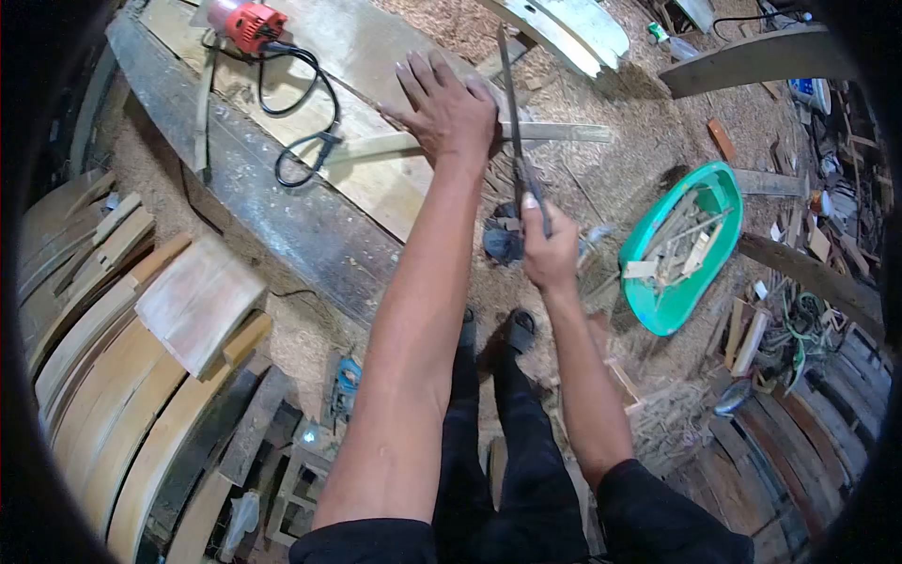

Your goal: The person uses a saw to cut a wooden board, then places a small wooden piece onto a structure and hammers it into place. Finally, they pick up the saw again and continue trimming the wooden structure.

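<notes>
My right hand [551, 246] is wrapped round the handle of a handsaw [513, 103], whose long, dark, narrow blade points away from me. The blade crosses a thin wooden strip [564, 133] just beyond the workbench edge, right beside my left hand [444, 111]. With fingers spread, that left hand presses down flat over the strip, covering its middle. Beneath the strip lies a pale wooden board [376, 179] on the workbench [282, 240]. The strip's right end juts out over the sawdust-covered floor.
A red power tool [252, 26] with a black cord [329, 103] rests on the board. Right of me, a green plastic tub [669, 315] holds wood scraps. Curved planks [141, 414] are stacked at left, near a blue power tool [347, 378]. Offcuts litter the floor.
</notes>
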`<state>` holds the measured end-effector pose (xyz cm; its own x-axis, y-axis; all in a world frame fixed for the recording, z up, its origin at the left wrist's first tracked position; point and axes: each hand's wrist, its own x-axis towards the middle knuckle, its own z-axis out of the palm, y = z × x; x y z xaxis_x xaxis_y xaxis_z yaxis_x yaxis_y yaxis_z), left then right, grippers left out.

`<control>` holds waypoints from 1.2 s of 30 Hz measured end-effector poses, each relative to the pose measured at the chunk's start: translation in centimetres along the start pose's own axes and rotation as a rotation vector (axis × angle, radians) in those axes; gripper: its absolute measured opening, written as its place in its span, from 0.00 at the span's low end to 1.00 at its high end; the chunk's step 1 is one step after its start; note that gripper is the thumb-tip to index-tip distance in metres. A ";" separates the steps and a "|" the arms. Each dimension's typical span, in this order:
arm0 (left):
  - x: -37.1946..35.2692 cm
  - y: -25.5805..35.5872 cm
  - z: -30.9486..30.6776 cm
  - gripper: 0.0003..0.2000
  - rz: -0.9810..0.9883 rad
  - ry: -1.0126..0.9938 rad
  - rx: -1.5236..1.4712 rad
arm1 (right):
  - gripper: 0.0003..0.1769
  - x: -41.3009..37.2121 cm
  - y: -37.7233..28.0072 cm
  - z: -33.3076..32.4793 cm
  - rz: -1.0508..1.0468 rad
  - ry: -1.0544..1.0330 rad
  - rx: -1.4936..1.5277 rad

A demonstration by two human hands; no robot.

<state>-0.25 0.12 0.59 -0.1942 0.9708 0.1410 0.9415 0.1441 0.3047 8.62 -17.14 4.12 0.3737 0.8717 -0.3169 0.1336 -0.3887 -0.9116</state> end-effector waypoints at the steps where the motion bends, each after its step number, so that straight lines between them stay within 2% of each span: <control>1: 0.2 -0.1 -0.2 0.33 -0.004 0.013 0.000 | 0.24 0.7 0.5 0.0 -0.034 -0.018 0.000; 4: -1.2 -0.7 -0.4 0.33 -0.008 -0.024 0.002 | 0.23 0.4 0.8 -0.9 -0.085 -0.037 -0.106; 8: -1.2 -0.7 -0.9 0.35 -0.017 -0.076 -0.025 | 0.22 0.8 0.5 -1.7 -0.047 -0.055 -0.177; 11: -0.3 0.0 -1.1 0.36 -0.159 -0.081 -0.092 | 0.22 0.8 0.4 -1.5 -0.103 -0.049 -0.152; 12: -0.3 0.4 -1.3 0.35 -0.176 -0.070 -0.076 | 0.22 0.5 0.0 -1.2 -0.054 -0.044 -0.103; 17: -0.5 0.7 -0.4 0.36 -0.162 0.001 0.000 | 0.19 -0.6 -0.2 -0.8 -0.037 -0.018 -0.042; 21: -0.5 0.6 0.0 0.37 -0.145 0.011 0.040 | 0.19 -7.0 -0.4 -1.7 0.029 0.037 -0.040; 24: -0.2 0.7 -0.1 0.37 -0.129 -0.015 0.080 | 0.19 -7.3 0.0 -2.6 0.079 0.018 -0.035; 28: -0.4 0.6 0.6 0.35 -0.127 0.032 0.181 | 0.18 -2.4 -1.1 -1.7 0.129 -0.027 -0.022; 31: -0.4 0.5 0.5 0.34 -0.126 0.023 0.150 | 0.19 -4.9 -1.1 -1.4 0.015 0.067 -0.052; 35: -0.5 0.4 0.5 0.32 -0.109 0.038 0.135 | 0.18 -7.9 1.3 -2.1 0.162 0.051 -0.072; 36: -0.7 0.4 0.5 0.33 -0.114 0.012 0.113 | 0.17 -6.2 0.5 -1.9 0.117 0.014 -0.113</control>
<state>0.36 -0.43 0.17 -0.3039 0.9447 0.1231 0.9381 0.2742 0.2118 8.13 -23.29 6.18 0.4057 0.8144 -0.4150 0.1900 -0.5193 -0.8332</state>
